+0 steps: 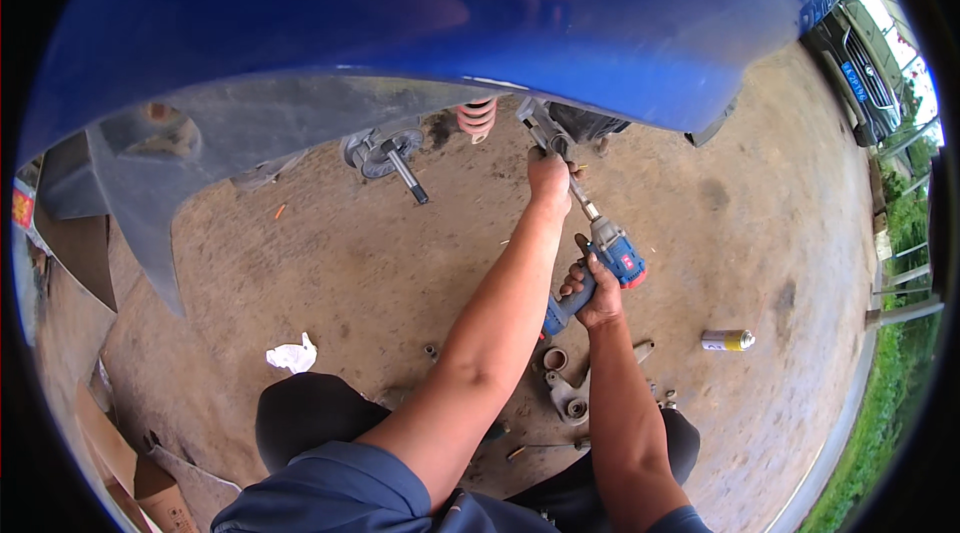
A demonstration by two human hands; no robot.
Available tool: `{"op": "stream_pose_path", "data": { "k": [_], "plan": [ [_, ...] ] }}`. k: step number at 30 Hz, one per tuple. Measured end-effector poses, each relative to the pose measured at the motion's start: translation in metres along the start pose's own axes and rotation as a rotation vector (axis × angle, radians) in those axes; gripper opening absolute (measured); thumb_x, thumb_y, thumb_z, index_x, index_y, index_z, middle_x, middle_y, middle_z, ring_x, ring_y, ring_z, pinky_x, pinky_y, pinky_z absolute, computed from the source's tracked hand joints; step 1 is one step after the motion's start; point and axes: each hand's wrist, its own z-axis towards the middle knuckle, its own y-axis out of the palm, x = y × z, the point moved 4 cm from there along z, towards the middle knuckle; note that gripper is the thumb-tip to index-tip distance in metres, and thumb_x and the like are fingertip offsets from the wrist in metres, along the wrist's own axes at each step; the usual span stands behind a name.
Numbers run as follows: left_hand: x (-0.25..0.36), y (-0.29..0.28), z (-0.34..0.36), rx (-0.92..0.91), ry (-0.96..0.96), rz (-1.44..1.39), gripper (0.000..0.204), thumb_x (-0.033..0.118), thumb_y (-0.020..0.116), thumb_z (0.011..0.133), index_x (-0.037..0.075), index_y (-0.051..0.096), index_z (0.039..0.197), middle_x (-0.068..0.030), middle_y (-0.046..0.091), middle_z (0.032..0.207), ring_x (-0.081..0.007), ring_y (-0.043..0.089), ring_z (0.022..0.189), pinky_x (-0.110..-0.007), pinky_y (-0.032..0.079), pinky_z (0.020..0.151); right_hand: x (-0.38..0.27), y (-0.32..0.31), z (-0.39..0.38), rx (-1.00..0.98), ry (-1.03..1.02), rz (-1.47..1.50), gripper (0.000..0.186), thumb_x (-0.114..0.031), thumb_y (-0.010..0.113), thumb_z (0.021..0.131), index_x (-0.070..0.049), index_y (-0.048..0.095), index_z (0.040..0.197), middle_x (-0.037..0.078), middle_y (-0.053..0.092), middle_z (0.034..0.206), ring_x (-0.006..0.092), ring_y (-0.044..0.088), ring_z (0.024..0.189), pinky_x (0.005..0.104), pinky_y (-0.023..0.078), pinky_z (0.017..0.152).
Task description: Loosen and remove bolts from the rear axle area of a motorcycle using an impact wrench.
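Observation:
My right hand (pixel 600 295) is wrapped round the handle of a blue and grey cordless impact wrench (pixel 612 245) with a red rear end. From its nose a long extension (pixel 580 199) points up and away toward the underside of a blue car fender (pixel 400 23). My left hand (pixel 548 178) is closed at the far end of the extension, against a grey metal suspension part (pixel 545 123). What its fingers hold is hidden behind the hand. Left of it hang a red coil spring (pixel 477 119) and a wheel hub with a shaft (pixel 400 168).
A metal control arm (pixel 570 401) and several small parts lie on the concrete floor between my knees. A spray can (pixel 728 340) rests on its side at the right, a crumpled white tissue (pixel 292 354) at the left. Cardboard (pixel 150 483) lies lower left; a dark car (pixel 860 73) stands far right.

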Motion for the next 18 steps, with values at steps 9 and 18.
{"op": "stream_pose_path", "data": {
  "k": [9,18],
  "plan": [
    [0.004,0.009,-0.012,0.03,-0.051,-0.095,0.011,0.015,0.05,0.099,0.005,0.045,0.1,-0.0046,0.048,0.08,-0.0131,0.048,0.06,-0.036,0.051,0.053,0.004,0.001,-0.004,0.082,-0.128,0.003,0.053,-0.023,0.068,0.091,-0.014,0.047,0.139,0.009,0.061,0.122,0.0111,0.054,0.07,0.0283,0.05,0.064],
    [0.005,-0.003,0.002,-0.037,-0.011,-0.138,0.004,0.009,0.046,0.097,0.006,0.048,0.098,-0.0069,0.051,0.083,-0.0177,0.054,0.066,-0.043,0.058,0.063,0.001,0.014,-0.005,0.055,-0.054,-0.019,0.044,-0.024,0.071,0.089,-0.005,0.056,0.125,0.014,0.06,0.128,0.0158,0.061,0.078,0.0286,0.054,0.065]
  ]
}}
